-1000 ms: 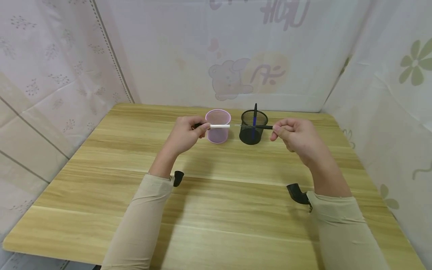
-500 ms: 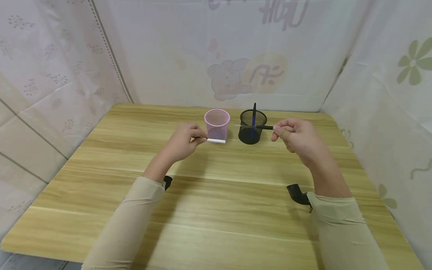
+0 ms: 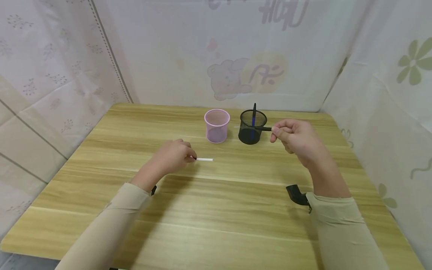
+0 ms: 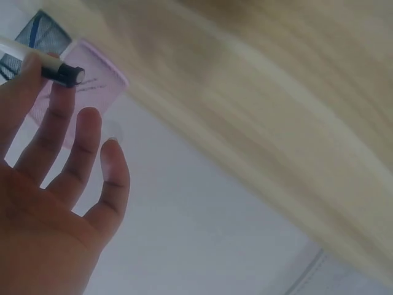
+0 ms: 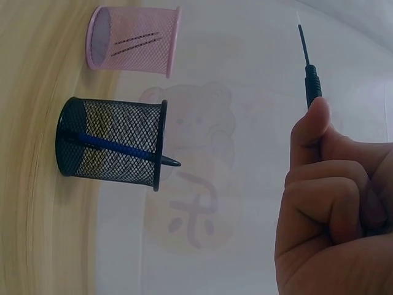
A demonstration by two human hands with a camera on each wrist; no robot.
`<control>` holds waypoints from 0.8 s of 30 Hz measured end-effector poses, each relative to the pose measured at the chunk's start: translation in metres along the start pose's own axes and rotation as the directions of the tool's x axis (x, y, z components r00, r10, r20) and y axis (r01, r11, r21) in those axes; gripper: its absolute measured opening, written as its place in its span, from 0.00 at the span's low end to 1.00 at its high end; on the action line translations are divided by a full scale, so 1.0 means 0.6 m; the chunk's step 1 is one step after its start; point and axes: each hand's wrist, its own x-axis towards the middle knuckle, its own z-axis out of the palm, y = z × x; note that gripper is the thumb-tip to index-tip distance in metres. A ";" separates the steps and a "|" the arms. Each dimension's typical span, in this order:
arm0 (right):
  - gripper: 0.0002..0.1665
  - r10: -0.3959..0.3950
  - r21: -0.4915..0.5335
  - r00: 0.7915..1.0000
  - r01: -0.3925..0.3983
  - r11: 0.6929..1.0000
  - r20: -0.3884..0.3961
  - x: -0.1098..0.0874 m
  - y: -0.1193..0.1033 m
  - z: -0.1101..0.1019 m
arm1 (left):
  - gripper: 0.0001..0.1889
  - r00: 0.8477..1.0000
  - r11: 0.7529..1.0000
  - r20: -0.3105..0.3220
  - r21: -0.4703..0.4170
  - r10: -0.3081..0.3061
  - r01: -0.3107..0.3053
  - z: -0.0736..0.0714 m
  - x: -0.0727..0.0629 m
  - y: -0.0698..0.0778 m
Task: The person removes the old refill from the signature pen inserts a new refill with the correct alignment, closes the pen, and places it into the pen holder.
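My left hand (image 3: 173,155) pinches a white pen barrel (image 3: 204,159) with a black end (image 4: 62,74). It is held level, pointing right, in front of the pink mesh cup (image 3: 217,126). In the left wrist view, thumb and fingertips hold it while the other fingers are spread. My right hand (image 3: 296,137) pinches a black ribbed pen grip (image 5: 313,85) between thumb and curled forefinger. From it a thin dark refill (image 5: 304,46) with a pale end sticks out. In the head view this crosses in front of the black mesh cup (image 3: 249,135).
A blue pen with a black end (image 5: 113,145) leans in the black cup. Both cups stand near the back edge of the wooden table (image 3: 216,213), before a patterned curtain (image 3: 162,60). Black wrist mounts (image 3: 297,195) sit at the sleeves.
My left hand has moved down, left and nearer to me, carrying the white barrel away from the refill. My right hand stays almost still with the grip and refill.
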 end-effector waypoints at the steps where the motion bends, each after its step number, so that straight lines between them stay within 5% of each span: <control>1: 0.18 0.001 0.001 1.000 -0.001 1.000 0.002 -0.001 0.000 0.000 | 0.05 1.000 1.000 0.010 0.024 0.005 -0.005 0.002 -0.003 0.001; 12: 0.16 -0.019 0.013 1.000 0.019 1.000 0.014 -0.004 -0.002 -0.002 | 0.04 0.997 0.990 0.079 0.138 -0.024 0.013 0.035 -0.006 -0.002; 24: 0.16 -0.038 0.015 0.999 0.038 0.999 0.016 -0.002 -0.003 -0.006 | 0.08 0.994 0.990 0.103 0.143 -0.027 0.012 0.034 0.004 -0.005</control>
